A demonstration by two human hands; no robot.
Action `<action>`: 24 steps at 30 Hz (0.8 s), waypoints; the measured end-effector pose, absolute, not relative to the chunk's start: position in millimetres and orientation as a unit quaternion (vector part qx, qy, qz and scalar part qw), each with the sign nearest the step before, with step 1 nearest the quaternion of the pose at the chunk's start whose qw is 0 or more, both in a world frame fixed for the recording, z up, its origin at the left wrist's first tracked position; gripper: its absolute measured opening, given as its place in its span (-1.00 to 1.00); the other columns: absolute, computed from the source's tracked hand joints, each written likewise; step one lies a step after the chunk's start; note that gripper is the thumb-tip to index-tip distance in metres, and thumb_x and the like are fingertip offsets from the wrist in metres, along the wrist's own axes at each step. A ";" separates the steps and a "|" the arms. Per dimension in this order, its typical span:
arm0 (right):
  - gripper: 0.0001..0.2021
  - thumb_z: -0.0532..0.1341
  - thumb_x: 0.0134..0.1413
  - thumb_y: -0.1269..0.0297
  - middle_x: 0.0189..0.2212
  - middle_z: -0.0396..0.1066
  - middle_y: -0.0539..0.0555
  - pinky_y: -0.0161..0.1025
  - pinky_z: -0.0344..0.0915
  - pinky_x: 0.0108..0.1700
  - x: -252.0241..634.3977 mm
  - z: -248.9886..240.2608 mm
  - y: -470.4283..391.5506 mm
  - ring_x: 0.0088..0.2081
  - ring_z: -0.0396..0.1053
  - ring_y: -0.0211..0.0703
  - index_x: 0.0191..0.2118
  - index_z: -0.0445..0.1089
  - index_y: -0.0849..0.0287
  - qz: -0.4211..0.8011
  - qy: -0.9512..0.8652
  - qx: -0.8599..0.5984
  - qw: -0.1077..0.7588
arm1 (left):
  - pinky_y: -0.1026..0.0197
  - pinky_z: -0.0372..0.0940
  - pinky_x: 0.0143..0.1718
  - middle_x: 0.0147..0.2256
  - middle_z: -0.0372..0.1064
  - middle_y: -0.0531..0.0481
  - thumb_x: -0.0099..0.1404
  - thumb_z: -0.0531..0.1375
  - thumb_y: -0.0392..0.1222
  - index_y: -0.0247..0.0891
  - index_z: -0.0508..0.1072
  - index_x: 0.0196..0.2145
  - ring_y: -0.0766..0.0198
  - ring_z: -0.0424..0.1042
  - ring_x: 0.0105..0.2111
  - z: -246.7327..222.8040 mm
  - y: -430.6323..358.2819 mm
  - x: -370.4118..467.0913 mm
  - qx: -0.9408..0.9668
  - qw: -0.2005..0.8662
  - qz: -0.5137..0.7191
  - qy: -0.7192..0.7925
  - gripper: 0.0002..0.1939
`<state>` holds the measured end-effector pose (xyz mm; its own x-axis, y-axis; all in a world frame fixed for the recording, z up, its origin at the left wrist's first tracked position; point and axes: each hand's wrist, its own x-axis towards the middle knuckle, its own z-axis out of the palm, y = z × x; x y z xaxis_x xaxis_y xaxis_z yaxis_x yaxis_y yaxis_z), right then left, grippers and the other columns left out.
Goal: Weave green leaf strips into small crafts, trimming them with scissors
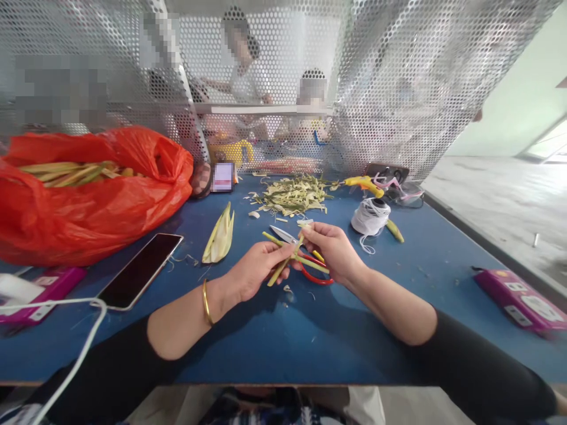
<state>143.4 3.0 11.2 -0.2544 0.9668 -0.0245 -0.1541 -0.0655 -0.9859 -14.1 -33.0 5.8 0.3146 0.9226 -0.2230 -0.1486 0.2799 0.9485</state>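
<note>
Crossed strips of pale green husk (280, 273) are pinched in my left hand (259, 268), which wears a gold bangle on the wrist. My right hand (331, 248) closes its thumb and fingertips on the upper end of one of these strips. Under both hands lie scissors (316, 276) with red handles, their blades pointing up and to the left; the hands partly hide them. Left of my hands a larger piece of husk (218, 237) rests on the table. A heap of husk scraps (295, 195) lies beyond them.
On the blue table (248, 348) a red plastic bag (88, 218) of husks stands left, near a phone (139, 271). To the right are a spool of white string (371, 217), a yellow glue gun (365, 185), glasses (405, 195) and a purple box (520, 301). Perforated metal mesh (274, 141) borders the back.
</note>
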 end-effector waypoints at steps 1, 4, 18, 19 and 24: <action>-0.63 0.39 -0.27 -0.02 -0.64 0.26 -0.08 -0.35 0.12 -0.49 145.4 12.9 5.5 -0.57 0.17 -0.38 -0.53 0.38 0.21 0.603 -0.511 -0.405 0.459 | 0.34 0.15 -0.59 -0.51 0.45 -0.06 0.07 0.30 0.13 -0.35 0.55 -0.41 0.41 0.29 -0.61 6.5 -32.2 -15.2 0.438 0.684 0.400 0.424 -0.59; -0.61 0.35 -0.17 -0.06 -0.50 0.38 -0.01 -0.33 0.20 -0.43 150.1 18.6 11.9 -0.48 0.32 -0.32 -0.40 0.42 0.21 0.584 -0.503 -0.442 0.459 | 0.32 0.26 -0.48 -0.46 0.49 -0.08 0.03 0.36 0.03 -0.34 0.58 -0.37 0.36 0.38 -0.52 8.5 -29.0 -18.3 0.406 0.693 0.419 0.424 -0.66; -0.73 0.25 -0.05 0.05 -0.61 0.34 -0.05 -0.30 0.18 -0.45 148.9 4.1 2.8 -0.54 0.25 -0.28 -0.49 0.35 0.16 0.409 -0.734 -0.433 0.326 | 0.32 0.27 -0.52 -0.58 0.44 0.02 -0.01 0.37 -0.35 -0.35 0.55 -0.48 0.40 0.36 -0.62 2.9 -23.9 -16.0 0.342 0.626 0.503 0.488 -0.92; -0.77 0.24 -0.03 0.09 -0.61 0.34 -0.05 -0.31 0.16 -0.46 149.3 4.6 2.5 -0.54 0.24 -0.28 -0.48 0.35 0.16 0.390 -0.744 -0.431 0.330 | 0.31 0.29 -0.50 -0.57 0.45 0.02 -0.01 0.37 -0.34 -0.35 0.55 -0.47 0.39 0.38 -0.61 3.2 -23.6 -16.0 0.343 0.627 0.501 0.488 -0.91; -0.85 0.17 0.02 0.23 -0.63 0.29 -0.07 -0.33 0.10 -0.47 154.0 9.6 6.8 -0.56 0.17 -0.30 -0.48 0.36 0.16 0.313 -0.757 -0.439 0.368 | 0.28 0.36 -0.39 -0.46 0.53 -0.07 0.10 0.34 -0.01 -0.32 0.57 -0.33 0.32 0.47 -0.51 10.0 -21.5 -21.4 0.354 0.662 0.471 0.463 -0.70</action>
<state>154.0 6.8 9.6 -0.3434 0.8959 0.2818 0.4352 0.4176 -0.7976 -21.4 -21.5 10.0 0.1283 0.9515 -0.2795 -0.2952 0.3057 0.9052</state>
